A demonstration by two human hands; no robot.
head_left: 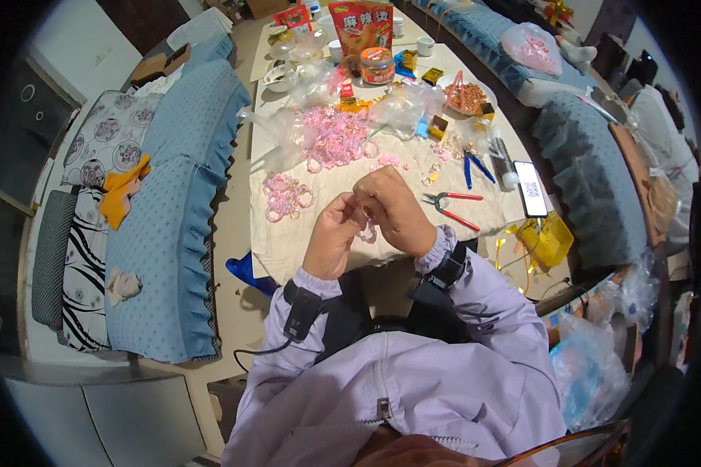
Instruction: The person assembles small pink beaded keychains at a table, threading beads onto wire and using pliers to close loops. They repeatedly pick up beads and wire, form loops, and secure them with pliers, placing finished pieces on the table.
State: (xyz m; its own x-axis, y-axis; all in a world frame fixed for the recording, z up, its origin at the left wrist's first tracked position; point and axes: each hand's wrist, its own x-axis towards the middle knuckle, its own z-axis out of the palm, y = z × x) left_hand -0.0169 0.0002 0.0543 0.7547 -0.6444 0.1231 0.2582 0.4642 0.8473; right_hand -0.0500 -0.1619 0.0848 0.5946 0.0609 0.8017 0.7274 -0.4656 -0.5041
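Observation:
Close to the table's front edge, my left hand (331, 237) and my right hand (397, 210) meet with fingertips pinched together. Between them hangs a small pink beaded bracelet (369, 233), partly covered by the fingers. Left of my hands lies a small group of pink beaded bracelets (287, 196) on the cream cloth (288, 247). Beyond them spreads a larger heap of pink beaded bracelets (336, 138). Red-handled pliers (458, 208) rest just right of my right hand, and blue-handled pliers (476, 170) lie farther back.
A phone (530, 189) lies at the table's right edge, above a yellow basket (551, 240). Clear plastic bags (401, 110), a jar (378, 66), a red food packet (361, 27) and a bowl of brown nuts or beans (467, 98) crowd the back. Blue-covered sofas (160, 202) flank the table.

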